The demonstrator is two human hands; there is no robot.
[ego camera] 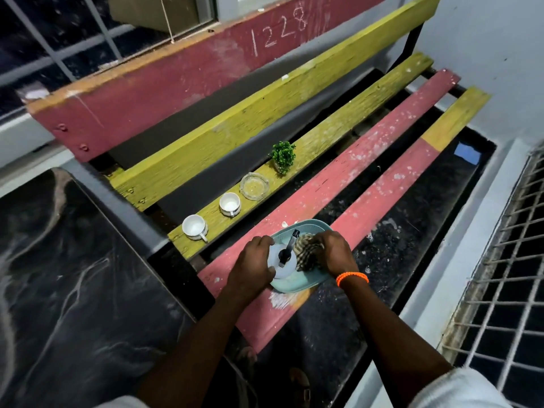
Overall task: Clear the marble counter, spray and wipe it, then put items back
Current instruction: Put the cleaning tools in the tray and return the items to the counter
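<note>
A pale green tray rests on a pink slat of the bench. On it stands a white spray bottle with a black nozzle. My left hand is wrapped around the bottle's side. My right hand grips a striped cloth lying on the tray beside the bottle. The black marble counter with white veins fills the left of the view, bare of items. Two white cups, a glass ashtray and a small green plant stand in a row on a yellow slat.
The bench has pink and yellow slats with dark gaps between them, and a backrest with "1228" chalked on it. A white metal grille runs along the right. A window sits behind the bench. Sandalled feet show below.
</note>
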